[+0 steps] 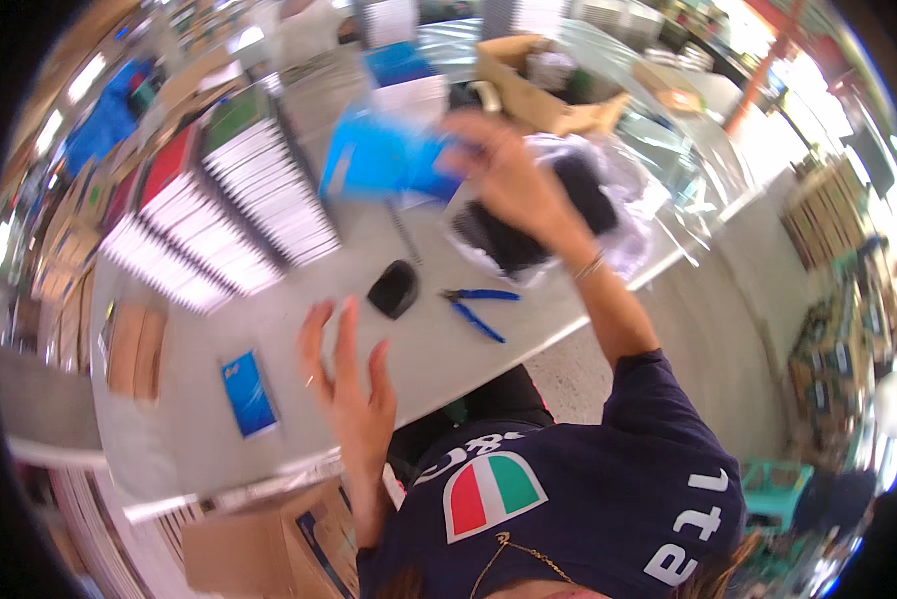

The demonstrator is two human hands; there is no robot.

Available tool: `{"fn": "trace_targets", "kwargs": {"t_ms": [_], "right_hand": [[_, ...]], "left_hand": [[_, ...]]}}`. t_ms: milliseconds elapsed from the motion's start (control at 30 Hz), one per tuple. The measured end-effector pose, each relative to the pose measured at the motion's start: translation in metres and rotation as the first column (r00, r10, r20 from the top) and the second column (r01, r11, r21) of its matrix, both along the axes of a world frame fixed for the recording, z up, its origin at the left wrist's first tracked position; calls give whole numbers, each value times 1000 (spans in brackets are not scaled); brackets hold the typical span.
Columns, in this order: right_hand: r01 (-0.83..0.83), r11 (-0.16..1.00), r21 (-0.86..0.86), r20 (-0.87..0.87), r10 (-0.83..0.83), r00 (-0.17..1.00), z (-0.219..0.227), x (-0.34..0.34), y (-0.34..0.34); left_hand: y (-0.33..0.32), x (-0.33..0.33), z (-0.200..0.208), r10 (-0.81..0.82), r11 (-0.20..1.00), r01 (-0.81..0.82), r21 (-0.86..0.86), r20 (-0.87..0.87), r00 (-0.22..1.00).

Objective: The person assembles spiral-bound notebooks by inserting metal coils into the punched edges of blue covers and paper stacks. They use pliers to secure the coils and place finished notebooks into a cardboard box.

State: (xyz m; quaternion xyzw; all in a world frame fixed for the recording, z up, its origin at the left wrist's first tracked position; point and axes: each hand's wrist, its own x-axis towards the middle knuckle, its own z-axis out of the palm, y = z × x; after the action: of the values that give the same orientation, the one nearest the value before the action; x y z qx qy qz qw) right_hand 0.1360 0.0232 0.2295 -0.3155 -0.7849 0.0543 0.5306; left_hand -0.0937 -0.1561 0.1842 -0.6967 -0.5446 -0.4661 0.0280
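Note:
My left hand (350,384) is held over the near side of the table with fingers spread, nothing in it. My right hand (503,180) is smeared by motion at the far side. Its fingertips meet the edge of a blue-covered notebook (368,158), which is blurred too and seems gripped there. Below my right hand lies a bundle of black wire binding coils (513,240) in white wrapping. Blue-handled cutting pliers (483,299) lie open on the table, beside a small dark rounded object (393,290). A small blue notebook (249,394) rests flat at the left.
Tall stacks of spiral notebooks (269,185) with red and green covers stand at the left back. An open cardboard box (538,80) sits at the far side. Brown blocks (136,349) lie near the table's left edge. Cartons (259,539) stand below the front edge.

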Motion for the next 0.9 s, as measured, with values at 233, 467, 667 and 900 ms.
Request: {"fn": "trace_targets", "kwargs": {"t_ms": [233, 467, 667, 900], "right_hand": [[-70, 946, -316, 276, 162, 947, -142, -42, -116], [144, 958, -246, 134, -114, 984, -115, 0, -107], [859, 368, -355, 402, -769, 496, -147, 114, -64], [684, 576, -448, 210, -676, 707, -174, 114, -62]], "left_hand": [[-3, 17, -33, -181, 898, 47, -437, -271, 945], [10, 12, -67, -157, 913, -3, -407, -358, 921], [-1, -4, -46, -118, 898, -90, -432, -432, 894], [-6, -8, -65, -55, 887, -128, -443, -378, 924]]}}
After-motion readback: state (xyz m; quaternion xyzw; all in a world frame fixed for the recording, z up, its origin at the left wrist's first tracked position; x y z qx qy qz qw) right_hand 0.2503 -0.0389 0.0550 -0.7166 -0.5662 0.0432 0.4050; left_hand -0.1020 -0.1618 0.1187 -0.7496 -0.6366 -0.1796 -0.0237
